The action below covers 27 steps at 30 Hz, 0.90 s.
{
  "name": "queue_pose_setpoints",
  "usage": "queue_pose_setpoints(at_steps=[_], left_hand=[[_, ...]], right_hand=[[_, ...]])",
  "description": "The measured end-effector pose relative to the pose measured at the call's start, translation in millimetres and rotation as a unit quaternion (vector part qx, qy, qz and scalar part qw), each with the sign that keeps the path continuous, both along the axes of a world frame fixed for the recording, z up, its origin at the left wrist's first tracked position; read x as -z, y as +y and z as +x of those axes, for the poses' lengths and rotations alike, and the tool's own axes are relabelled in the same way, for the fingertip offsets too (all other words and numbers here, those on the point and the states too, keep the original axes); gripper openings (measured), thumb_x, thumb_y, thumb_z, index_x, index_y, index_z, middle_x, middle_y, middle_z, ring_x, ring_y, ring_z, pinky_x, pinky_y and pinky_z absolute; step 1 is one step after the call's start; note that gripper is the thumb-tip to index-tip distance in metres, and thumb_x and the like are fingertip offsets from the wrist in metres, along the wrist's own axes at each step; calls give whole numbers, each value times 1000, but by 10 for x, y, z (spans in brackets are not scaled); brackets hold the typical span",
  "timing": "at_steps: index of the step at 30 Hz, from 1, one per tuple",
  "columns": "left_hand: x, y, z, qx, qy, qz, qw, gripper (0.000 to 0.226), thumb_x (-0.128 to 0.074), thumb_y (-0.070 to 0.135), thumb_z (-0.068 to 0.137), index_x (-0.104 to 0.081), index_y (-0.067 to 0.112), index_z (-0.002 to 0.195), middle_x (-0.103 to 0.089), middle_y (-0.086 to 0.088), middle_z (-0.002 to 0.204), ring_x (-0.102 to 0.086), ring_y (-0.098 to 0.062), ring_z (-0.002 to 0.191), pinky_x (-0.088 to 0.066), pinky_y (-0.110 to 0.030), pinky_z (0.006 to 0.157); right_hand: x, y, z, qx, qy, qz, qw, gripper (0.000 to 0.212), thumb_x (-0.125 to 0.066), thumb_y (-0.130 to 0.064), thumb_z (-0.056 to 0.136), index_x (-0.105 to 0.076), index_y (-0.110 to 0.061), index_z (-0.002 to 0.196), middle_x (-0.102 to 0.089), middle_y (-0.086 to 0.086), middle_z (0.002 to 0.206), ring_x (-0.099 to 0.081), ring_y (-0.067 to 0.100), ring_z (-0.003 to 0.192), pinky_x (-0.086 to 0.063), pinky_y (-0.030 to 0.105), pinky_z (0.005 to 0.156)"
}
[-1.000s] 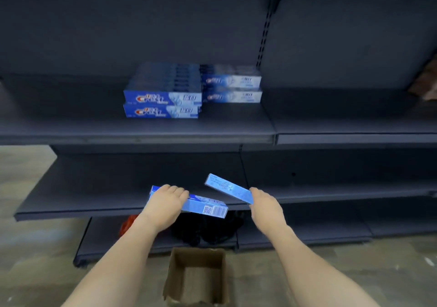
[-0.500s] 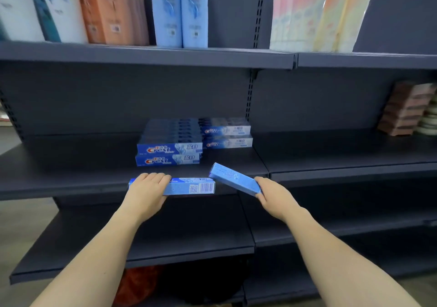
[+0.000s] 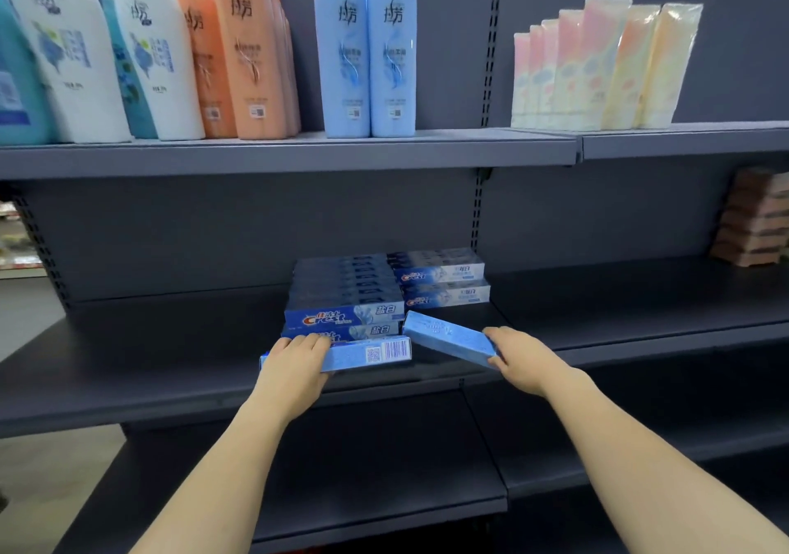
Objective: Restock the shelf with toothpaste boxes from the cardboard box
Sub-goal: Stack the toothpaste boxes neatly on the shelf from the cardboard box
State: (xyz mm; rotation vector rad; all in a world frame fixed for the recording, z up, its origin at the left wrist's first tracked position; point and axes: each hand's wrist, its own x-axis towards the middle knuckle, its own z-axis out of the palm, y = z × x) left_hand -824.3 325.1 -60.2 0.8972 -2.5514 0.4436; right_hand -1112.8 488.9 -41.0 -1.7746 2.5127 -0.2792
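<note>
1. Both toothpaste boxes have risen from down by the lower shelf to the middle shelf's front edge since a second ago; the cardboard box on the floor has dropped out of view.
2. Left-hand toothpaste box (image 3: 367, 355) lies flat and level, long axis running left-right, barcode end pointing right, just in front of and below the front stack (image 3: 343, 316).
3. Right-hand toothpaste box (image 3: 448, 338) is tilted, long axis running from the far-left end down to the near-right end, far tip close to the front stack's right corner.
4. Left hand (image 3: 294, 367) grasps its box over the top at the left end, fingers curled round it. Right hand (image 3: 521, 359) grasps the near-right end of its box, thumb and fingers wrapped.
5. Key relation: both stacks sit straight ahead and slightly up from the hands; left hand is nearer the front stack, right hand nearer the rear stack (image 3: 442, 282), which lies back and to the right.
6. Stacked boxes all run left-right, so the right box likely needs turning level to match.
7. Middle shelf (image 3: 170, 357) is dark; bottles (image 3: 367, 49) and tubes (image 3: 597, 66) stand on the shelf above.
</note>
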Motion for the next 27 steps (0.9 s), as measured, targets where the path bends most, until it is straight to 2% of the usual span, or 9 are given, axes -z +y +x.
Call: queue_pose_setpoints(at_steps=[7, 9, 12, 13, 15, 18, 22, 23, 27], left_hand=[[97, -253, -99, -29, -23, 45, 998, 63, -96, 33, 25, -73, 16, 81, -66, 6, 70, -66, -15, 57, -51, -26, 52], [102, -276, -144, -54, -38, 56, 996, 64, -95, 38, 32, -72, 16, 87, -67, 6, 77, -67, -15, 64, -51, -28, 57], [72, -258, -232, -88, -61, 125, 986, 58, -65, 45, 83, -49, 17, 132, -54, 2, 128, -53, -17, 117, -37, -32, 96], [79, -276, -255, -91, -62, 143, 984, 58, -55, 46, 90, -40, 19, 138, -46, 4, 137, -45, -16, 126, -31, -30, 102], [99, -327, -288, -98, -61, 173, 978, 60, -48, 52, 91, -33, 22, 141, -39, 6, 142, -37, -14, 131, -26, -29, 106], [158, -394, -287, -96, -64, 210, 971, 66, -42, 59, 90, -30, 22, 144, -34, 6, 146, -31, -15, 134, -23, -30, 108], [197, -400, -267, -98, -71, 230, 966, 98, 1, 73, 69, -24, 21, 148, -27, 5, 150, -26, -16, 136, -19, -32, 112], [209, -393, -269, -99, -69, 230, 966, 96, 3, 70, 71, -22, 20, 149, -25, 5, 151, -24, -16, 137, -18, -32, 112], [255, -366, -312, -106, -62, 217, 968, 58, -24, 46, 100, -12, 21, 152, -18, 4, 155, -15, -15, 142, -9, -31, 116]], right_hand=[[-91, -290, -281, -24, 32, 53, 998, 44, -50, -21, 95, -41, -21, 138, -52, 2, 128, -54, 23, 112, -46, 32, 93], [-72, -382, -339, -34, 29, 65, 997, 45, -52, -21, 95, -41, -22, 138, -53, 2, 128, -54, 22, 112, -46, 31, 93], [-44, -526, -416, -44, 14, 77, 996, 44, -53, -22, 94, -44, -21, 137, -55, 3, 127, -55, 21, 110, -46, 30, 92], [-41, -575, -448, -48, 10, 79, 996, 41, -53, -21, 94, -46, -20, 134, -57, 3, 125, -56, 21, 108, -47, 30, 91], [-47, -662, -510, -54, 7, 87, 995, 40, -53, -21, 94, -48, -18, 133, -58, 5, 122, -56, 22, 107, -47, 31, 92], [-73, -743, -581, -64, -10, 119, 991, 49, -51, -21, 96, -38, -19, 143, -52, 7, 135, -51, 22, 119, -42, 28, 100], [-110, -822, -646, -71, -27, 156, 985, 55, -49, -22, 97, -30, -18, 148, -40, 3, 148, -41, 20, 132, -33, 26, 107], [-128, -841, -651, -71, -28, 165, 983, 54, -49, -22, 97, -31, -18, 148, -39, 3, 148, -41, 20, 133, -33, 27, 108], [-204, -875, -635, -62, -30, 194, 979, 52, -49, -29, 95, -38, -13, 144, -39, 6, 148, -40, 24, 133, -34, 33, 111]])
